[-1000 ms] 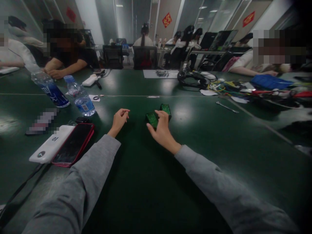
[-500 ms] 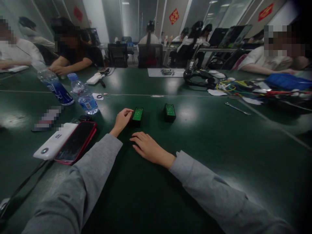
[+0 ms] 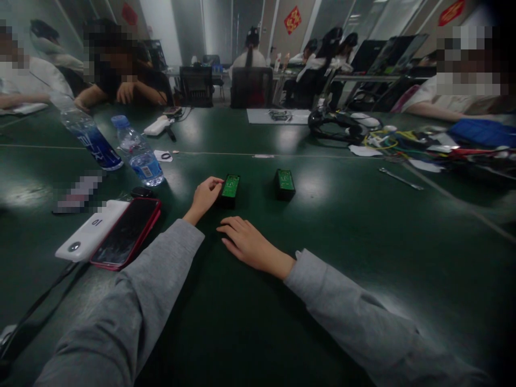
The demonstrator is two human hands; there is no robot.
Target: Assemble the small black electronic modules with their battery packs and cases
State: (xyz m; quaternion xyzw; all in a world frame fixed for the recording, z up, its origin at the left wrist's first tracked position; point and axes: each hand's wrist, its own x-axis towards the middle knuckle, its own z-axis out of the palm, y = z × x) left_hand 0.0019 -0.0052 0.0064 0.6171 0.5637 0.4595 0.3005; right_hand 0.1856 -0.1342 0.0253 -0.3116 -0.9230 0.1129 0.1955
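My left hand point(image 3: 206, 198) rests at the left side of a small black box with a green circuit board point(image 3: 231, 186) on top. Its fingers are drawn together in a pinch, the tips touching or nearly touching the box's left edge; whether anything small is between them is hidden. Nearer to me, my right hand point(image 3: 252, 244) lies low over the table, palm down, fingers loosely apart and holding nothing. A second black box with a green board point(image 3: 285, 181) stands to the right of the first, away from both hands.
On the left are a red-cased phone point(image 3: 128, 231), a white power bank point(image 3: 94, 228) with a strap and two plastic bottles point(image 3: 145, 161). A wrench point(image 3: 400, 178) and tangled cables point(image 3: 397, 141) lie to the right. Across the dark green table point(image 3: 342, 231) sit other people.
The view has shifted slightly, so the boxes appear a little further right. Both hands keep nearly the same pose. Across the table, a person on the left has raised a hand.
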